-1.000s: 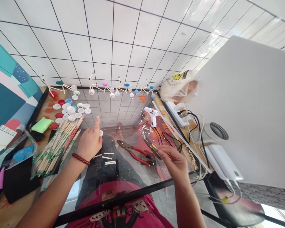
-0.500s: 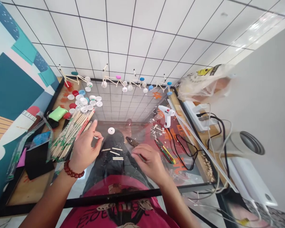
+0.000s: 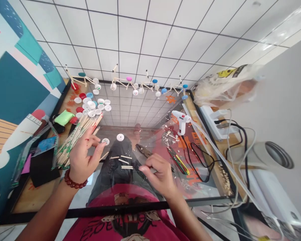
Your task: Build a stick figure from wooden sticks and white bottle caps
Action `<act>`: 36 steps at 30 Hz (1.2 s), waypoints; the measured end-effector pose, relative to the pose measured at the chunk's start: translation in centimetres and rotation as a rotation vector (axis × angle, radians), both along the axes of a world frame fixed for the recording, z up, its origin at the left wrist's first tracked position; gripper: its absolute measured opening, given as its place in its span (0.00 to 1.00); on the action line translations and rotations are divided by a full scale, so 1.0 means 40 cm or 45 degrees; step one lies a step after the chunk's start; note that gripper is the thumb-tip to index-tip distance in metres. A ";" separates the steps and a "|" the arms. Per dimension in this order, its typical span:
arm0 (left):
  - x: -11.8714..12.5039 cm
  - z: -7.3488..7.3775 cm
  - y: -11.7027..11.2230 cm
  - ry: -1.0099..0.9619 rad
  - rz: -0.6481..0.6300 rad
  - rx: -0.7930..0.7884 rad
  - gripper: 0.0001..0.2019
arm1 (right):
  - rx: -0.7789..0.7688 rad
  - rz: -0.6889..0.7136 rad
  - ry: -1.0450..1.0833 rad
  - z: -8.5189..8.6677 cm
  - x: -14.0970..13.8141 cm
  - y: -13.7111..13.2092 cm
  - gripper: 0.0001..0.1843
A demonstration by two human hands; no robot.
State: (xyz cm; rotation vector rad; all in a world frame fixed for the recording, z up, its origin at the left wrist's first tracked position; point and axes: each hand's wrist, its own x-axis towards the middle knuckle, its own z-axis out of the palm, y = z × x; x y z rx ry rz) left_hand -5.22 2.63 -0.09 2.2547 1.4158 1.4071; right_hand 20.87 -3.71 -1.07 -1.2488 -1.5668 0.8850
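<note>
My left hand (image 3: 83, 152), with a beaded bracelet at its wrist, is open beside the bundle of wooden sticks (image 3: 74, 140). Its fingers partly cover the bundle. Just past its fingertips lies a white bottle cap (image 3: 105, 141), and a short stick piece (image 3: 104, 156) is near the thumb. Another white cap (image 3: 120, 137) with a centre hole lies on the glass, above several cut stick pieces (image 3: 123, 161). Curled fingers close my right hand (image 3: 158, 174) over the handle end of dark pliers (image 3: 143, 150); what it grips, if anything, is hidden.
A white glue gun (image 3: 182, 122) stands right, with cutters (image 3: 179, 160) and black cable (image 3: 203, 167) nearby. Loose caps (image 3: 90, 105) pile up at back left. Stick-and-cap figures (image 3: 140, 87) line the wall edge. A plastic bag (image 3: 225, 88) and power strip (image 3: 212, 122) sit right.
My left hand has drawn back left and its fingers have spread, uncovering the white cap and short stick piece. My right fingers have curled in more. The view has shifted slightly.
</note>
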 end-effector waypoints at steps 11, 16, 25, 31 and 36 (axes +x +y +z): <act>0.085 0.025 0.088 0.454 -0.132 0.085 0.42 | -0.359 0.128 0.766 0.020 0.033 0.003 0.43; 0.094 -0.006 0.103 0.661 -0.077 -0.120 0.45 | 0.155 -0.036 -0.534 0.000 0.057 0.010 0.11; 0.116 -0.057 0.103 0.799 -0.084 -0.316 0.38 | 0.335 -0.049 -0.807 0.005 0.029 0.006 0.07; 0.093 -0.047 0.082 0.565 -0.184 -0.305 0.42 | 0.153 -0.574 -0.759 -0.044 0.225 0.061 0.12; 0.053 -0.004 0.063 0.524 -0.375 -0.486 0.36 | -0.072 -0.917 -0.850 -0.100 0.375 0.149 0.40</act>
